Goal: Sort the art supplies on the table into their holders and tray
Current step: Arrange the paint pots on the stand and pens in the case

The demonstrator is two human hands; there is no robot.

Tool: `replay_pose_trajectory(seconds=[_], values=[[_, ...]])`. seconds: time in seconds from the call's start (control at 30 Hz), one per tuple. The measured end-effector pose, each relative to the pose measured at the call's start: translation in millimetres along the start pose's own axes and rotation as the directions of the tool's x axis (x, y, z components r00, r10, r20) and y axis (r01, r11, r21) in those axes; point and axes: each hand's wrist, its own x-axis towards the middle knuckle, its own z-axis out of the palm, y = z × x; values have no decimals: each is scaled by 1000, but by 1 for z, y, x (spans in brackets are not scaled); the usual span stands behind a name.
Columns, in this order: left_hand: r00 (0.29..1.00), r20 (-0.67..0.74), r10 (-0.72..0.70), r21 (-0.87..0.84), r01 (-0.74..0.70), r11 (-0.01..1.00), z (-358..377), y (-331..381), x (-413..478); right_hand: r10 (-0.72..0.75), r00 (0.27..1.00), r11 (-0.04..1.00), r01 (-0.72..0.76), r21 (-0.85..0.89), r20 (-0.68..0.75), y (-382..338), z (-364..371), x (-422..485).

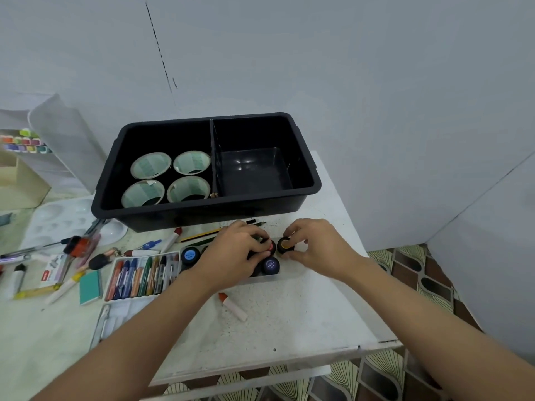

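We note left hand curled over red-lidded paint jar, fingertips pinching it. Right hand grips yellow-lidded jar just beside; we cannot tell whether it sits inside white tray. Blue-lidded jar and purple-lidded jar in tray, near crayons. Behind on table, black bin holds four tape rolls in left compartment.

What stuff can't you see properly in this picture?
1. Head view: the left hand covers most of the red-lidded jar.
2. Head view: the right hand hides the sides of the yellow-lidded jar.
3. Head view: blue-lidded jar, label too small to read.
4. Head view: marker rack, blurred, cut by the left edge.
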Motion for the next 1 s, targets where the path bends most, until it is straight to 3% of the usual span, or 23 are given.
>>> replay_pose_trajectory(seconds=[0.13,0.4,0.5,0.7,0.8,0.9,1.0], values=[[998,64,7,41,-10,999,-5,-3,-3,60,998,998,-60,-1,-22,-8,-2,-3],[993,-93,-75,-150,61,987,-11,-9,-20,111,991,992,-106,63,-81,-23,17,-14],[992,-77,-100,-202,83,976,-23,-15,-27,123,988,991,-118,59,-88,-24,20,-15],[975,-161,-153,-227,114,967,-55,-18,-49,-30,979,989,59,138,-203,-48,22,0],[915,-320,-244,-227,177,958,-78,-32,-73,-124,961,962,178,208,-249,-78,26,17],[806,-450,-384,-238,307,922,-100,-64,-109,-177,957,951,226,209,-228,-103,42,37],[726,-484,-488,-152,480,864,-117,-110,-148,-228,950,945,269,186,-214,-126,67,58]])
